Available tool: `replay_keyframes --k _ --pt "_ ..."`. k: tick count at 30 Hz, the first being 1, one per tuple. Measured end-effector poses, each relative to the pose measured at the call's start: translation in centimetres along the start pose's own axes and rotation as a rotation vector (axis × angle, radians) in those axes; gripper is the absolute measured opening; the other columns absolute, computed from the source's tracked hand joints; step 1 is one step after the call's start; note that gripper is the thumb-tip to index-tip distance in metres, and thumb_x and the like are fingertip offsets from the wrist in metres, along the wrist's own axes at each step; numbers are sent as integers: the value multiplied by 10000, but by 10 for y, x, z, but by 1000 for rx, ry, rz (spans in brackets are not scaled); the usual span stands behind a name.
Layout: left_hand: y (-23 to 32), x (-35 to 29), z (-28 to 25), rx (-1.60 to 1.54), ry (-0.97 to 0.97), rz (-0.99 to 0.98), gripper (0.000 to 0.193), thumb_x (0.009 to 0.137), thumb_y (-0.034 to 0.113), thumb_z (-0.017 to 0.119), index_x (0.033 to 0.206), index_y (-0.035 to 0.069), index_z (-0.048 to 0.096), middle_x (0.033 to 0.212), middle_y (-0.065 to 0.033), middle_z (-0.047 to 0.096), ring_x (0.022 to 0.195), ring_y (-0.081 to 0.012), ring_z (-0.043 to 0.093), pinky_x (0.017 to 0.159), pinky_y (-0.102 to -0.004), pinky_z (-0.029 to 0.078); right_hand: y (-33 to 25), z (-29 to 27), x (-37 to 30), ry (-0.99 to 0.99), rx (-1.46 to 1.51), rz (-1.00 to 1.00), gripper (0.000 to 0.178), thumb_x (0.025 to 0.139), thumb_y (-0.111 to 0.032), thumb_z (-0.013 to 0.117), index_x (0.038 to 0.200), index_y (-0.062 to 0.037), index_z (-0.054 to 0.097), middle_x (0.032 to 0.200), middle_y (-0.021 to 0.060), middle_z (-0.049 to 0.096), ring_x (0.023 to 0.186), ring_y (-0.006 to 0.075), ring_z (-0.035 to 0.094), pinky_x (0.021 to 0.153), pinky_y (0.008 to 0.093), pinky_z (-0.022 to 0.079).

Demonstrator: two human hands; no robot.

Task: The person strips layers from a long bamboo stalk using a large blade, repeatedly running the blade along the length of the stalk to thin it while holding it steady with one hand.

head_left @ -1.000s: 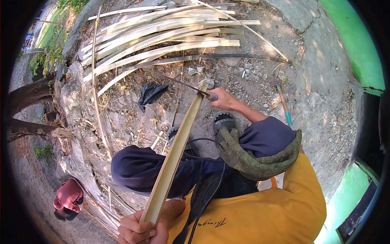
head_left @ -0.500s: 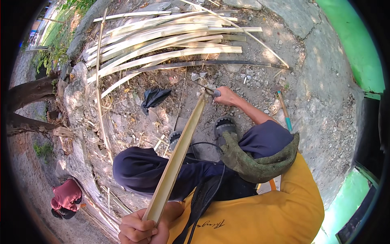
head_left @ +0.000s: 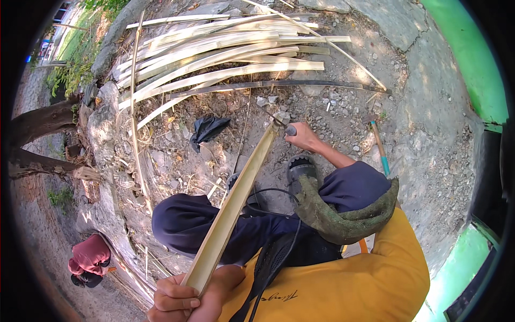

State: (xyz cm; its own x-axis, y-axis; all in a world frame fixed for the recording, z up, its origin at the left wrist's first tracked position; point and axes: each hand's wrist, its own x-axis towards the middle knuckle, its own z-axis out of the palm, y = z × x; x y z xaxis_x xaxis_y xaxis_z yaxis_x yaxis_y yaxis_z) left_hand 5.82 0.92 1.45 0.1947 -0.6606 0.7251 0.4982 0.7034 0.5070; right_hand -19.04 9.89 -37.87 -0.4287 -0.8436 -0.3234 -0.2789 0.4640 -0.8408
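Note:
My left hand (head_left: 182,299) grips the near end of a long split bamboo strip (head_left: 236,198), which slants up and away over my knees. Its far end sits near the ground ahead of me. My right hand (head_left: 303,135) is closed on the dark handle of a knife (head_left: 281,124), and the thin blade meets the strip's far tip. My dark trousers, yellow shirt and an olive cloth over my right arm fill the lower view.
A pile of pale split bamboo strips (head_left: 225,48) lies ahead on the stony dirt, with a long dark strip (head_left: 279,86) before it. A black rag (head_left: 206,129), a blue-handled tool (head_left: 380,147), tree roots (head_left: 37,139) on the left, a crouching person (head_left: 88,257), and a green wall (head_left: 472,59) on the right are in view.
My right hand with the knife has drawn a little nearer along the strip's far end. My left hand keeps its hold on the near end.

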Motion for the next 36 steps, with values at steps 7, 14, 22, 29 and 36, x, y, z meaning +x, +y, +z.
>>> replay_keyframes --k 7,14,22,29,36 --pt "-15 15 7 352 128 -17 307 1026 323 480 828 108 387 674 28 293 463 -80 237 401 -226 196 -71 -2 -53 -94 172 -180 304 710 -167 698 922 28 603 696 176 594 602 258 507 626 388 456" --pt "-9 6 14 389 159 -2 302 1034 303 458 815 108 386 637 37 271 455 -64 228 393 -219 204 -59 -1 -53 -30 178 -116 233 714 -146 688 803 20 549 626 162 565 557 275 511 602 397 452" --pt "-2 -1 8 303 109 -16 304 1041 299 437 804 118 378 617 42 259 450 -57 230 384 -207 211 -68 -7 -52 -36 45 -193 260 711 -162 690 845 42 600 632 191 593 574 317 586 617 409 469" --pt "-3 1 8 346 128 -20 311 1041 306 437 800 122 367 620 41 261 451 -60 235 384 -207 213 -58 8 -51 57 150 -145 258 714 -177 689 853 32 630 660 189 635 604 323 642 628 417 505" --pt "1 0 5 385 131 -6 332 1037 306 442 773 128 346 630 39 269 455 -60 243 392 -209 226 -79 0 -51 -7 -30 -249 202 732 -174 682 865 -26 649 667 188 629 592 335 614 629 431 495"
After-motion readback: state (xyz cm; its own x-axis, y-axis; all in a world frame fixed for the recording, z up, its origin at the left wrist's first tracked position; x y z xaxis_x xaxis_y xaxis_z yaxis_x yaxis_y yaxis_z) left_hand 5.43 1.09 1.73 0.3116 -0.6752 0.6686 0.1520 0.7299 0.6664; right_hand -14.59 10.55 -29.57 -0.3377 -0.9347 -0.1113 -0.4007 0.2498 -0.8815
